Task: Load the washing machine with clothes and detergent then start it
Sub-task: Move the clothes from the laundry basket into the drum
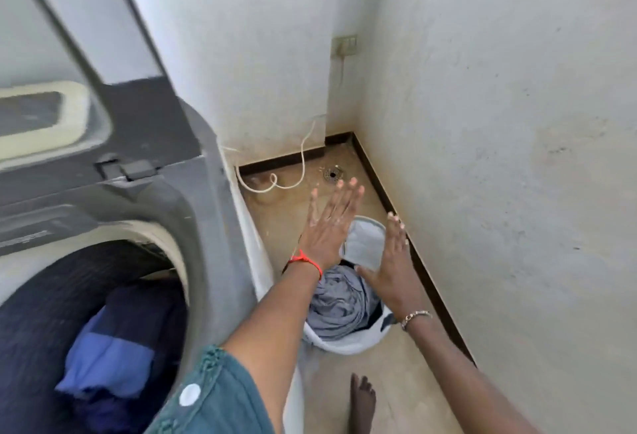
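The grey top-loading washing machine (193,213) fills the left, its lid (86,54) raised. Dark blue and lighter blue clothes (110,347) lie in its drum. A white laundry basket (344,344) stands on the floor to the right of the machine, with grey-blue cloth (339,306) bunched inside. My left hand (331,227) is above the basket with fingers straight and spread, holding nothing. My right hand (393,261) is beside it over the basket's far rim, fingers also straight, empty.
White walls (499,123) close in at the back and right, with a dark skirting along the floor. A white cable (303,158) runs from a wall socket (344,45) down to the floor. A floor drain (332,173) lies in the corner. A bare foot (362,402) stands near the basket.
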`<action>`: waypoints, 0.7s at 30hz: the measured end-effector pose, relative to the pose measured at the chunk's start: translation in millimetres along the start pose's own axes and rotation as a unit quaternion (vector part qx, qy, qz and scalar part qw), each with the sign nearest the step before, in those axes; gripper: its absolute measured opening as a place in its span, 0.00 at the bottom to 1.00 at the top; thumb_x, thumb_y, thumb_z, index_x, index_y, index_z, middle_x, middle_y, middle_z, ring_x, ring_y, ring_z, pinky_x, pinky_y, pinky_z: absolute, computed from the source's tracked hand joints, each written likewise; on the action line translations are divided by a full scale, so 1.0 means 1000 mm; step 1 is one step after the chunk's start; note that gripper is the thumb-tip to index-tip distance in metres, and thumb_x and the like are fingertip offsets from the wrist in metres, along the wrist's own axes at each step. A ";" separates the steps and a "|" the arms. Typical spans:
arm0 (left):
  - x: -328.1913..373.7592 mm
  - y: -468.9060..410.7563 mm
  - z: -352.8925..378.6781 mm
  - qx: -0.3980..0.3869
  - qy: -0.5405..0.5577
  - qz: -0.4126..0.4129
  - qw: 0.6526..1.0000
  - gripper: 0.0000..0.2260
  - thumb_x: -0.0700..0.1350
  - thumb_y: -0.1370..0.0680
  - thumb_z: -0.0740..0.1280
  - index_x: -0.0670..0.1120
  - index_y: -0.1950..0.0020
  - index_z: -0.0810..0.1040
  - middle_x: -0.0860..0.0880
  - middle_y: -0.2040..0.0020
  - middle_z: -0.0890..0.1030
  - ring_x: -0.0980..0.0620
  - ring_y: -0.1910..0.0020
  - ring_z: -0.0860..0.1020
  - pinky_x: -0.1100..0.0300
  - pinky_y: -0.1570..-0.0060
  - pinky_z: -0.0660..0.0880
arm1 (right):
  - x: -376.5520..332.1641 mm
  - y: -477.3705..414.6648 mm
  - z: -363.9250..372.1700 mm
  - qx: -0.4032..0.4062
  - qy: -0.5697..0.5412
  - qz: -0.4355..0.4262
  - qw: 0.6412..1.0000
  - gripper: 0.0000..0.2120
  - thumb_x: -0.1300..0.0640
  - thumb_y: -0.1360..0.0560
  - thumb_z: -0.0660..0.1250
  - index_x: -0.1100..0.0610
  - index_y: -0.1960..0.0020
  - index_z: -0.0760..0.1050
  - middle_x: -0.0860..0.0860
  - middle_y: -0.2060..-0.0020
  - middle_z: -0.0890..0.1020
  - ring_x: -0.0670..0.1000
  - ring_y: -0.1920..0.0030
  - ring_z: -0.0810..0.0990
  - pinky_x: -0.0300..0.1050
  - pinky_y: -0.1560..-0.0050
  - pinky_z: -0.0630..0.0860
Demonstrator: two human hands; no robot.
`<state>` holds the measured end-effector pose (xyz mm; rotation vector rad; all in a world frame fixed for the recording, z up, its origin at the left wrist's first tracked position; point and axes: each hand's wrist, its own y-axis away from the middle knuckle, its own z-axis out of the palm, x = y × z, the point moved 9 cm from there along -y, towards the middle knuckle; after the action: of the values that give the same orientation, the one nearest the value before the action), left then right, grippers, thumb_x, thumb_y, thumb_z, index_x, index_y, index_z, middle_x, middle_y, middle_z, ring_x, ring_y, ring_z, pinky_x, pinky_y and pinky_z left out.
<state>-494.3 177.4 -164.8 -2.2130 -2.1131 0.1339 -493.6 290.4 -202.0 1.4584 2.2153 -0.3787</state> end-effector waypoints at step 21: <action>0.031 0.047 0.499 -0.152 -0.076 0.192 0.967 0.36 0.56 0.27 0.61 0.46 0.24 0.51 0.43 0.24 0.59 0.44 0.25 0.58 0.37 0.31 0.39 | 0.243 -0.012 0.400 -0.102 0.166 0.072 0.978 0.62 0.34 0.49 0.75 0.64 0.28 0.51 0.60 0.30 0.68 0.58 0.30 0.67 0.52 0.31 0.63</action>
<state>-504.4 204.3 -666.7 -2.8627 -1.8472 0.0004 -495.9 291.9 -669.8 1.6505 2.2958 0.1504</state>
